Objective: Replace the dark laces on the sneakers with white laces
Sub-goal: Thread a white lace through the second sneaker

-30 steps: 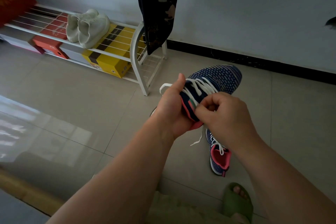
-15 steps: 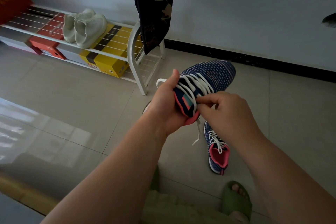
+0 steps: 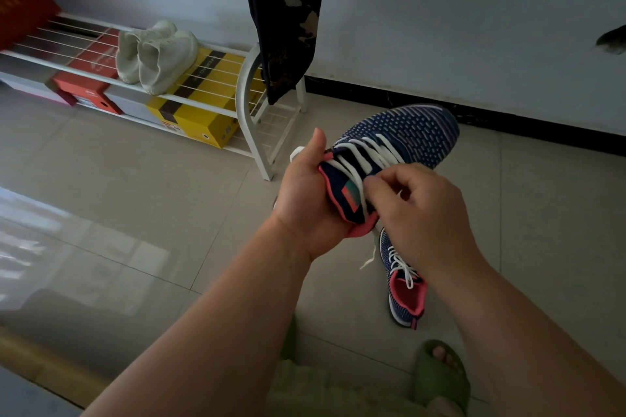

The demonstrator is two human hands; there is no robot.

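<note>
My left hand grips a navy knit sneaker with a pink collar by its heel, held in the air with the toe pointing away. White laces cross its eyelets. At the top eyelets beside the tongue, my right hand pinches the white lace. A loose lace end hangs below the shoe. The second navy sneaker, also with white laces, lies on the floor under my right wrist.
A white wire shoe rack stands at the left wall with pale sneakers on top and a yellow box and a red box under it. Dark cloth hangs over the rack's end. My foot in a green slipper is at the bottom.
The held sneaker has turned so its tongue faces me more. My right hand's fingers have shifted along the lace at the top eyelets.
</note>
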